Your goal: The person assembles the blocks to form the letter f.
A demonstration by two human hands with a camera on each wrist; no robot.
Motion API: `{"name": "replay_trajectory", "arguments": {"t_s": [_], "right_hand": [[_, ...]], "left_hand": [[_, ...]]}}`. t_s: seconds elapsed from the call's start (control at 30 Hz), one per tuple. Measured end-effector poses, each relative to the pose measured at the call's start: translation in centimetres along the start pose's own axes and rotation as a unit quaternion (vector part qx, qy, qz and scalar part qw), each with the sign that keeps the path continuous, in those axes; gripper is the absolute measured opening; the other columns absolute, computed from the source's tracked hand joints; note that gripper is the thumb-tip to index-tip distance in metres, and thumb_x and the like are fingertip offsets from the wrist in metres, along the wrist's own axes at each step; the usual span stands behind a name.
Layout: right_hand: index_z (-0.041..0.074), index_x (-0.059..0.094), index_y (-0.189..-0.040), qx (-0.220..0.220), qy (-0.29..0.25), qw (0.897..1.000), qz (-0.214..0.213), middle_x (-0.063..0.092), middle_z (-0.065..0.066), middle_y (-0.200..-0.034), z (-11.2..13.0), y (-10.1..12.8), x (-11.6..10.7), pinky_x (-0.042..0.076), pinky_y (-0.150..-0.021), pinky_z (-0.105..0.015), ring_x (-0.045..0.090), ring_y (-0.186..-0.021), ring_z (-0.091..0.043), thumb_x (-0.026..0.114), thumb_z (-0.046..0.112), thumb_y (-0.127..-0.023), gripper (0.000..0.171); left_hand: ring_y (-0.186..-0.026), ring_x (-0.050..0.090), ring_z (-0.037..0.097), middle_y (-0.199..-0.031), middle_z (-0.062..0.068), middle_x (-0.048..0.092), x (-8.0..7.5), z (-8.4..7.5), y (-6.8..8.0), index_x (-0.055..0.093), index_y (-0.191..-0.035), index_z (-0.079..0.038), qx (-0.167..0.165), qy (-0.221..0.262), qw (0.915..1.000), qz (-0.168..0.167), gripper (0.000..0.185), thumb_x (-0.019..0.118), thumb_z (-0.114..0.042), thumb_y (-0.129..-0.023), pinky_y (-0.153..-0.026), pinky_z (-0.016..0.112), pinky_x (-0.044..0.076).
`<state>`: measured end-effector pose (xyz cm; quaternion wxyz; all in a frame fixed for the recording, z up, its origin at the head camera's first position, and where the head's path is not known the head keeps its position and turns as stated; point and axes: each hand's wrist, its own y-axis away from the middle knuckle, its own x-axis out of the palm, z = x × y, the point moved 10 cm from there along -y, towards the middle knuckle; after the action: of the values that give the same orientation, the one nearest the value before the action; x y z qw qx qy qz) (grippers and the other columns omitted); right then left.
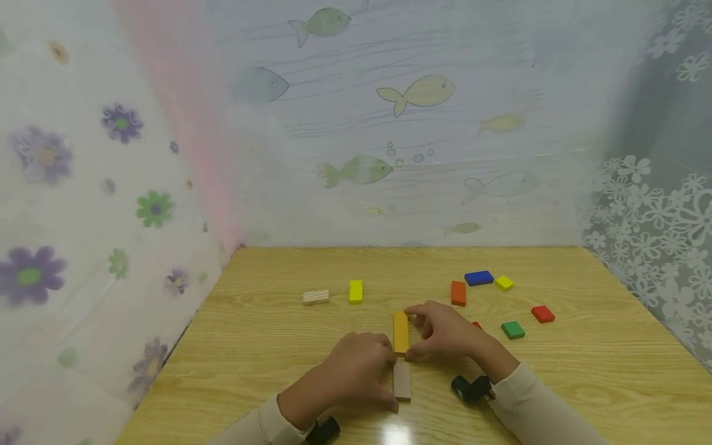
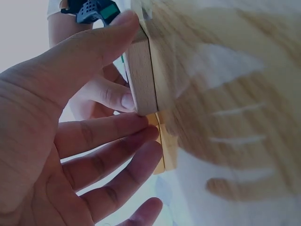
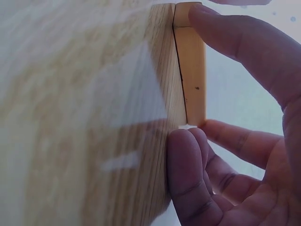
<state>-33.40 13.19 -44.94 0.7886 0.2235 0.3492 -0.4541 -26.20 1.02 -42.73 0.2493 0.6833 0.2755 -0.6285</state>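
In the head view an orange block [image 1: 400, 334] and a plain wooden block [image 1: 402, 382] lie on the table in one line, end to end, with the orange one farther away. My right hand [image 1: 445, 334] pinches the orange block lengthwise, thumb at its near end and index finger at its far end. The left hand [image 1: 356, 368] holds the plain wooden block [image 2: 141, 75] the same way, thumb and index finger at its two ends. Its other fingers stretch alongside the orange block. From the right wrist, the orange block [image 3: 194, 75] shows its long side flat on the table.
Beyond the hands lie a striped wooden block [image 1: 316, 298] and a yellow block [image 1: 356, 292]. Toward the right are orange-red [image 1: 458, 293], blue [image 1: 479, 278], small yellow [image 1: 504, 283], red [image 1: 542, 314] and green [image 1: 513, 330] blocks. Another red block [image 1: 477, 325] is partly hidden behind the right hand.
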Motion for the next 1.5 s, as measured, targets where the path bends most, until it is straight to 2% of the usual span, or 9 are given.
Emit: {"name": "replay_trajectory", "arguments": {"t_s": [0.27, 0.93, 1.5], "right_hand": [[0.010, 0.056, -0.147, -0.005, 0.002, 1.000, 0.010, 0.062, -0.007, -0.115, 0.14, 0.11, 0.10, 0.055, -0.078, -0.036, 0.063, -0.091, -0.015, 0.094, 0.044, -0.073, 0.090], [0.015, 0.057, -0.147, -0.016, 0.009, 1.000, 0.016, 0.062, -0.004, -0.115, 0.12, 0.33, 0.05, 0.056, -0.084, -0.039, 0.063, -0.096, -0.015, 0.091, 0.047, -0.077, 0.084], [0.015, 0.058, -0.146, -0.008, -0.008, 1.000, 0.018, 0.062, -0.005, -0.117, 0.31, 0.42, 0.11, 0.055, -0.085, -0.040, 0.062, -0.097, -0.017, 0.091, 0.046, -0.078, 0.081]], "left_hand": [[-0.091, 0.063, 0.003, -0.107, -0.016, 0.070, -0.12, -0.07, 0.12, 0.080, -0.108, -0.031, -0.006, -0.012, 0.9999, 0.002, 0.055, 0.086, -0.069, -0.069, -0.069, 0.027, 0.050], [-0.090, 0.064, 0.002, -0.106, -0.016, 0.071, -0.33, 0.15, -0.04, 0.082, -0.104, -0.029, -0.022, -0.002, 0.9996, -0.018, 0.056, 0.086, -0.071, -0.067, -0.070, 0.028, 0.049], [-0.091, 0.064, 0.002, -0.104, -0.017, 0.071, -0.72, 0.05, 0.08, 0.082, -0.101, -0.029, -0.029, -0.018, 0.9991, -0.024, 0.051, 0.088, -0.067, -0.068, -0.069, 0.026, 0.044]]}}
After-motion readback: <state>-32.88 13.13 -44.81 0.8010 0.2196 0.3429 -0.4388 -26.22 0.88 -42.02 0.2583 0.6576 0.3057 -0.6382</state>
